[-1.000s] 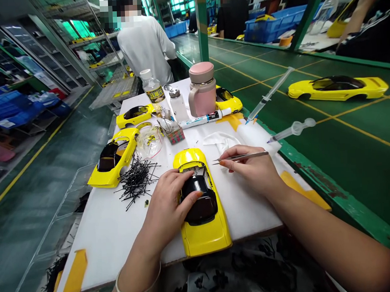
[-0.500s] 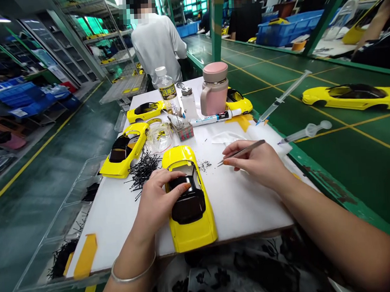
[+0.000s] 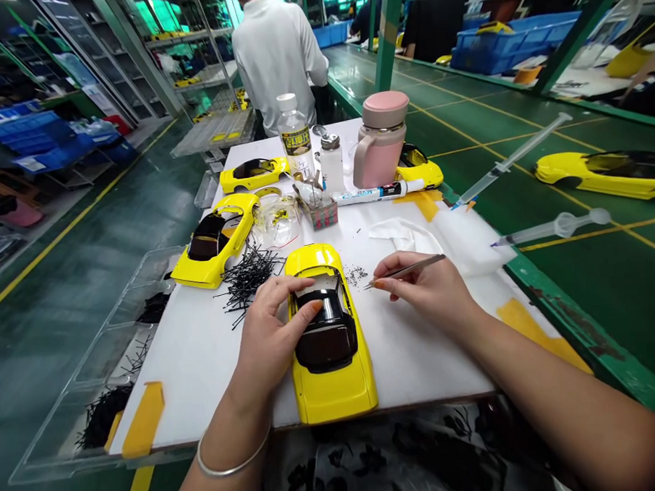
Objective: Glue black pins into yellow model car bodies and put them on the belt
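My left hand [image 3: 276, 316] grips a yellow model car body [image 3: 337, 390] with a black roof, thumb over the roof and fingers along its left side. The car body rests on the white board [image 3: 420, 372] close to its front edge. In my right hand [image 3: 427, 288] I hold metal tweezers [image 3: 415, 268], their tips pointing left, low over the board. Just left of the tips lie scattered tiny black bits [image 3: 355, 275]. A heap of thin black sticks [image 3: 250, 278] spreads to the left of the car body.
Behind stand a pink mug [image 3: 382, 145], a labelled bottle [image 3: 295, 138], a glass jar [image 3: 332, 166] and a marker [image 3: 371, 193]. Another yellow car body [image 3: 216, 239] lies left. Two syringes [image 3: 511, 165] [image 3: 557, 227] stick out over the right edge. A person in white [image 3: 279, 56] stands beyond.
The view has shifted slightly, moving most things rightward. The tweezer tips are now nearer the tiny black bits. My left hand keeps its hold on the car body.
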The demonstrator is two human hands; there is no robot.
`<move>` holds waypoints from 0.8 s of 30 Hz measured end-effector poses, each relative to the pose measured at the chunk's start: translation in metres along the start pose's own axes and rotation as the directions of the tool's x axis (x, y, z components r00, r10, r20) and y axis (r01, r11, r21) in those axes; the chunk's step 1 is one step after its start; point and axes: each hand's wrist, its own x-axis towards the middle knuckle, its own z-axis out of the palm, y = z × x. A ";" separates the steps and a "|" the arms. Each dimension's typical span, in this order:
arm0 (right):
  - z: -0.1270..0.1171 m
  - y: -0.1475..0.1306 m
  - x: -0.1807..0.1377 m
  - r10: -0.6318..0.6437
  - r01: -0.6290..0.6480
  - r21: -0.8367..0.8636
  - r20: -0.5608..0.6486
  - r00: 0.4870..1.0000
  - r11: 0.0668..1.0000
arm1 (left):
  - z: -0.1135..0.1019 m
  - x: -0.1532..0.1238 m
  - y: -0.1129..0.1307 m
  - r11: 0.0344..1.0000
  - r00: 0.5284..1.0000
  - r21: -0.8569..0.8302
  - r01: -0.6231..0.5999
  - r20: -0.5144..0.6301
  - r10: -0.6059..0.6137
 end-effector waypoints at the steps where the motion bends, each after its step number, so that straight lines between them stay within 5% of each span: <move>1: 0.002 0.001 0.000 -0.007 0.007 -0.004 0.006 1.000 1.000 | -0.001 -0.001 -0.002 1.000 0.999 -0.017 -0.005 -0.034 0.004; 6: 0.007 0.005 0.001 -0.009 0.008 -0.050 -0.009 1.000 0.999 | -0.002 -0.004 -0.007 0.998 0.987 -0.039 -0.043 -0.158 0.036; 24: 0.009 0.014 0.002 -0.036 0.037 -0.048 0.017 0.999 0.998 | -0.002 -0.005 -0.006 0.994 0.979 -0.003 -0.105 -0.177 0.103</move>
